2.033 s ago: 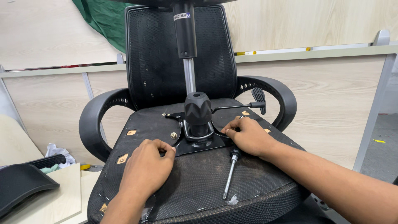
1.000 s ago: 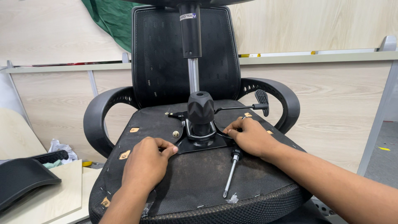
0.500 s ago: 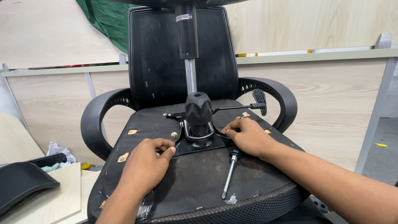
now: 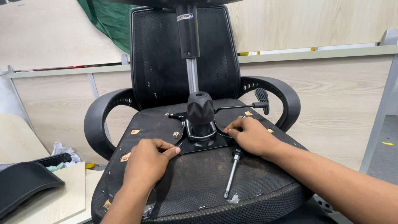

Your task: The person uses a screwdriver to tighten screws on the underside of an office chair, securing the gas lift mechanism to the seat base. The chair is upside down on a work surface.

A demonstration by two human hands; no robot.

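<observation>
An office chair [image 4: 195, 195] lies upturned, one metal plate [image 4: 203, 143] on its seat underside. The left hand [image 4: 147, 164] is curled, fingertips pressing the plate's left corner; the right hand [image 4: 251, 135] is curled on its right edge. Neither visibly holds anything. One knob [image 4: 200, 108], one lever [image 4: 244, 107], one screwdriver [image 4: 232, 170] just below the right hand. Since half a second ago, both hands stay in place.

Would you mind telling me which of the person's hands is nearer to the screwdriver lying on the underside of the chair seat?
The right hand. It rests just above the screwdriver, nearly touching its handle end. The left hand sits well off to the screwdriver's left, at the mounting plate's corner.
</observation>
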